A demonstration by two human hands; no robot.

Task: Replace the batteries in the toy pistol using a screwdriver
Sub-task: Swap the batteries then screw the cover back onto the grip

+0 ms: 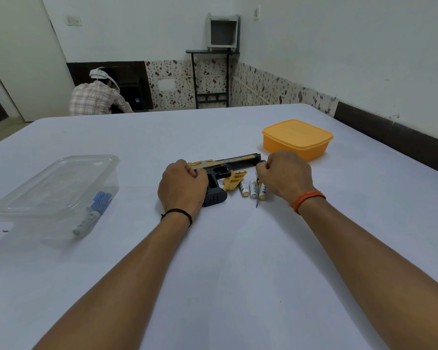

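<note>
A black and gold toy pistol (228, 166) lies flat on the white table, barrel pointing right. My left hand (182, 185) grips its rear end and grip. My right hand (285, 174) holds a screwdriver (257, 200), shaft pointing down toward the table; its handle is mostly hidden in my fingers. A loose gold cover piece (234, 180) lies just below the barrel. Three white batteries (252, 189) lie side by side between the cover and my right hand.
A clear plastic container (58, 188) with a blue item inside stands at the left. A closed orange lidded box (297, 138) sits behind my right hand. A person in a checked shirt (96, 97) sits beyond the table's far edge.
</note>
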